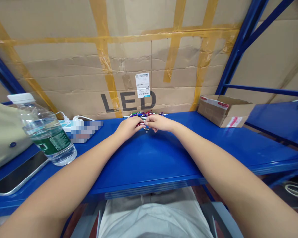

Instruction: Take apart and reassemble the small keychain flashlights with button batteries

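Note:
Over the back of the blue table, my left hand (pixel 127 127) is closed, its fingers holding a small red metallic piece (pixel 140 124) whose exact kind does not show. My right hand (pixel 161 123) meets it from the other side, thumb and forefinger pinched at the piece's right end; whatever lies between those fingertips is too small to make out. Just behind both hands is a heap of slim, shiny coloured pieces (pixel 144 114) in red, blue, green and purple, partly hidden by the fingers. Several small silvery discs (pixel 146 130) lie on the table below the fingertips.
To the left stand a water bottle (pixel 48 132), a phone (pixel 20 173), a pale bag (pixel 6 132) and a power strip (pixel 73 125) with plugs. An open cardboard box (pixel 224 110) sits at the back right. A large taped carton (pixel 129 66) rises behind the blue table (pixel 149 158).

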Tool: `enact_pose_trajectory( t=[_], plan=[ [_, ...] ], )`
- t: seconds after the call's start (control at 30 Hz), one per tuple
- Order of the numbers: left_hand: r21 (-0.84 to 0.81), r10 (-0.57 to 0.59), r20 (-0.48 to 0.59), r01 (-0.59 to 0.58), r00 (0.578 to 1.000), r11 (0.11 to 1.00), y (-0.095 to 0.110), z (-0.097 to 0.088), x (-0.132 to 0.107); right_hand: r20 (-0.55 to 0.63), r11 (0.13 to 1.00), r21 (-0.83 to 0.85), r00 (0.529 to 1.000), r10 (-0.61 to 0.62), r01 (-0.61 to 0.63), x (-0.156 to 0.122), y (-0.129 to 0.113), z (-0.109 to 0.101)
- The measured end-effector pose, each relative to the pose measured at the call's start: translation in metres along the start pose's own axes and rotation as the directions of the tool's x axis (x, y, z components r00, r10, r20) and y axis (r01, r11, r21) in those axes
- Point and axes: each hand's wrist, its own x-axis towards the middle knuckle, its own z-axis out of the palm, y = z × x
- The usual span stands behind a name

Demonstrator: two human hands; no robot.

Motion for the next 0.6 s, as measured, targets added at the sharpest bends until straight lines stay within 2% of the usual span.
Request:
enact_pose_trajectory(
  t=[0.13, 0.23, 0.33, 0.43, 0.5, 0.6],
  plan=[
    [-0.024, 0.001, 0.004, -0.001, 1.000, 1.000, -0.0013, 0.0031, 0.0011, -0.010, 0.996, -0.069, 0.999, -0.054, 0.053, 0.0005, 0.0019, -0.0026],
    [-0.128, -0.025, 0.035, 0.029, 0.999, 0.991, -0.0019, 0.0046, 0.0023, -0.013, 0.987, -0.142, 0.996, -0.083, 0.081, 0.0000, 0.0019, -0.0053],
    [-0.341, -0.124, 0.144, 0.167, 0.982, 0.925, -0.0012, 0.0051, 0.0029, -0.049, 0.969, -0.227, 0.993, -0.108, 0.094, -0.0005, -0.0013, -0.0057],
    [-0.493, -0.190, 0.238, 0.287, 0.952, 0.822, 0.0006, 0.0048, 0.0026, -0.115, 0.933, -0.325, 0.973, -0.199, 0.152, 0.0005, -0.0039, -0.0045],
    [-0.514, -0.197, 0.214, 0.282, 0.957, 0.810, 0.0013, 0.0047, 0.0023, -0.137, 0.911, -0.373, 0.961, -0.241, 0.175, 0.0016, -0.0041, -0.0039],
    [-0.463, -0.165, 0.142, 0.213, 0.976, 0.860, 0.0006, 0.0051, 0.0022, -0.125, 0.899, -0.397, 0.959, -0.255, 0.187, 0.0029, -0.0025, -0.0040]
  ],
)
